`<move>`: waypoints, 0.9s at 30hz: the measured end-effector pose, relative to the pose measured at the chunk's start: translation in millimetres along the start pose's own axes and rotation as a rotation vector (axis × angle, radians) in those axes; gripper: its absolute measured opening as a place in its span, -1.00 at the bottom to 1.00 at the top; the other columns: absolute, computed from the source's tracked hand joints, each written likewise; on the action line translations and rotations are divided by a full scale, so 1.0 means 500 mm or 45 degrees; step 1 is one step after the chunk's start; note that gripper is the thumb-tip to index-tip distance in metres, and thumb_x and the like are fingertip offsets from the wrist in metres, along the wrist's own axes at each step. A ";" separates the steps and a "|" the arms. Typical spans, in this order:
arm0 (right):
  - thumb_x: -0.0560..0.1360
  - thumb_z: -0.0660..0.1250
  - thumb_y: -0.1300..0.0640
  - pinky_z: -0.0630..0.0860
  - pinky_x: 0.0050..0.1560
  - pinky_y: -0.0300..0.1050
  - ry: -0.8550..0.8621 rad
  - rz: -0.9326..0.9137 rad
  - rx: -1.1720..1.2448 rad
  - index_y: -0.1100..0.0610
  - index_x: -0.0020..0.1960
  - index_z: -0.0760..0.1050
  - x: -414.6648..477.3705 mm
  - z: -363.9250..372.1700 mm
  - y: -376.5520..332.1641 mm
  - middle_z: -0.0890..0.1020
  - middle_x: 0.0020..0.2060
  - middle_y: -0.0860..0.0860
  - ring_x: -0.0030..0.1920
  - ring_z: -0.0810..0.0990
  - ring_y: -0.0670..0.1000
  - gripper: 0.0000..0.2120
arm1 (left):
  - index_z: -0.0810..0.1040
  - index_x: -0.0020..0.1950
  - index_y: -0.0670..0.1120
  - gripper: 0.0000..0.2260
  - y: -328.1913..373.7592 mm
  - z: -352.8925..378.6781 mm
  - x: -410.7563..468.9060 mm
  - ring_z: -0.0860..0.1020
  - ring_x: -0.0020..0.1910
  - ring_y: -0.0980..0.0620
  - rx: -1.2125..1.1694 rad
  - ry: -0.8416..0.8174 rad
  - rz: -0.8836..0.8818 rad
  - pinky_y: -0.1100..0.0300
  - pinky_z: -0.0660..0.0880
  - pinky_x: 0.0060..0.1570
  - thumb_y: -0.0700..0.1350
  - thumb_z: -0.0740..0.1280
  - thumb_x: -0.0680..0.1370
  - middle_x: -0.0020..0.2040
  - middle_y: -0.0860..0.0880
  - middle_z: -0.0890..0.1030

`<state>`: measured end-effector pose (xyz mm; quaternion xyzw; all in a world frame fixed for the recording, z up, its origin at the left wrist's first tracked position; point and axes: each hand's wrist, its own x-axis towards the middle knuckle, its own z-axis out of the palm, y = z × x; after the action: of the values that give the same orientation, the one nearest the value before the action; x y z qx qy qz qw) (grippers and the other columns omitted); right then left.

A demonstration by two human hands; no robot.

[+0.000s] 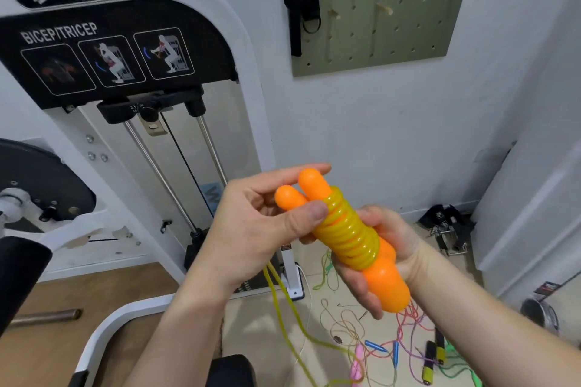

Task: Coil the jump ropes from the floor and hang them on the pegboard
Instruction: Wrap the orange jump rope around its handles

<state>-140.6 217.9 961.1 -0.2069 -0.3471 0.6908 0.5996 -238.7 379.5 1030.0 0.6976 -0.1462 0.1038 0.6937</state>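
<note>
Below the pegboard [393, 41], right hand [396, 245], fingers [353, 281] curled, clasps both orange handles [388, 287]; left hand [251, 223] pinches yellow rope [349, 236] windings tight.

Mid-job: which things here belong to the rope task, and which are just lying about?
For the job: yellow rope, wound on the orange handles; tangled ropes on the floor; pegboard.
Lying about: weight machine; hanging black strap; metal bar on the floor; cable attachments in the corner.
</note>
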 end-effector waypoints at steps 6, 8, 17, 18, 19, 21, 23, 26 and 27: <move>0.27 0.44 -0.34 0.63 -0.08 0.01 0.994 -0.326 -0.544 0.09 0.17 0.61 0.009 0.033 -0.017 0.64 0.09 0.22 0.07 0.62 0.18 -0.35 | 0.62 -0.33 -0.04 -0.79 -0.058 -0.026 0.010 0.25 -0.54 0.13 -0.061 0.531 -0.066 0.32 0.21 -0.51 0.07 0.50 0.35 -0.52 0.05 0.33; 0.22 0.47 -0.36 0.55 0.11 -0.04 1.247 -0.524 -0.921 -0.01 0.23 0.57 -0.006 0.057 -0.022 0.64 0.17 0.05 0.22 0.58 0.03 -0.31 | 0.53 -0.38 -0.04 -0.77 -0.072 -0.034 0.008 0.21 -0.56 0.14 -0.194 0.753 -0.164 0.33 0.18 -0.55 0.02 0.47 0.38 -0.51 0.01 0.27; 0.30 0.48 -0.07 0.47 -0.34 -0.31 1.869 -0.837 -1.351 -0.04 -0.12 0.59 0.036 0.058 0.050 0.61 -0.29 -0.10 -0.37 0.53 -0.18 -0.80 | 0.37 -0.37 -0.08 -0.69 -0.097 -0.007 0.004 0.13 -0.59 0.13 -0.411 0.775 -0.346 0.24 0.01 -0.52 0.09 0.40 0.36 -0.51 -0.01 0.26; 0.30 0.48 -0.08 0.47 -0.34 -0.33 1.888 -0.849 -1.297 0.00 -0.15 0.59 0.032 0.058 0.049 0.61 -0.32 -0.11 -0.37 0.53 -0.18 -0.79 | 0.39 -0.36 -0.10 -0.69 -0.095 -0.013 0.003 0.14 -0.60 0.14 -0.396 0.695 -0.346 0.24 0.01 -0.50 0.08 0.39 0.37 -0.50 -0.01 0.28; 0.28 0.48 -0.12 0.49 -0.34 -0.31 1.896 -0.871 -1.200 0.02 -0.16 0.59 0.030 0.057 0.050 0.61 -0.34 -0.12 -0.36 0.55 -0.17 -0.74 | 0.43 -0.32 -0.11 -0.71 -0.094 -0.018 0.001 0.16 -0.60 0.14 -0.389 0.602 -0.335 0.26 0.02 -0.51 0.07 0.40 0.38 -0.50 0.00 0.30; 0.29 0.49 -0.16 0.54 -0.41 -0.14 1.846 -0.955 -0.815 0.14 -0.15 0.58 0.036 0.053 0.055 0.61 -0.36 0.01 -0.36 0.59 0.00 -0.62 | 0.53 -0.18 -0.11 -0.68 -0.091 -0.018 0.000 0.19 -0.60 0.16 -0.430 0.410 -0.294 0.36 0.10 -0.58 0.11 0.48 0.35 -0.50 0.02 0.32; 0.37 0.43 -0.08 0.50 -0.47 -0.10 1.728 -0.985 -0.471 0.23 -0.15 0.57 0.049 0.057 0.060 0.57 -0.36 0.20 -0.41 0.56 0.15 -0.65 | 0.56 -0.02 -0.08 -0.56 -0.090 -0.012 -0.003 0.19 -0.61 0.17 -0.509 0.277 -0.269 0.38 0.14 -0.62 0.18 0.53 0.29 -0.52 0.02 0.29; 0.38 0.40 -0.08 0.41 -0.62 -0.21 1.580 -0.890 -0.054 0.23 -0.14 0.56 0.059 0.074 0.057 0.52 -0.39 0.24 -0.54 0.51 0.10 -0.65 | 0.52 0.15 -0.06 -0.43 -0.090 -0.004 -0.008 0.19 -0.61 0.14 -0.497 0.142 -0.246 0.34 0.13 -0.59 0.23 0.52 0.28 -0.52 -0.01 0.32; 0.35 0.36 -0.12 0.37 -0.67 -0.27 1.535 -0.829 0.088 0.23 -0.14 0.55 0.056 0.079 0.056 0.52 -0.42 0.22 -0.58 0.49 0.05 -0.61 | 0.51 0.17 -0.05 -0.41 -0.090 -0.003 -0.010 0.20 -0.61 0.13 -0.471 0.113 -0.236 0.33 0.13 -0.58 0.22 0.53 0.27 -0.52 -0.01 0.35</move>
<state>-193.0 235.1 970.7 -0.4210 0.0249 0.2502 0.8715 -227.6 381.2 986.1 0.5635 -0.0673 0.0414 0.8223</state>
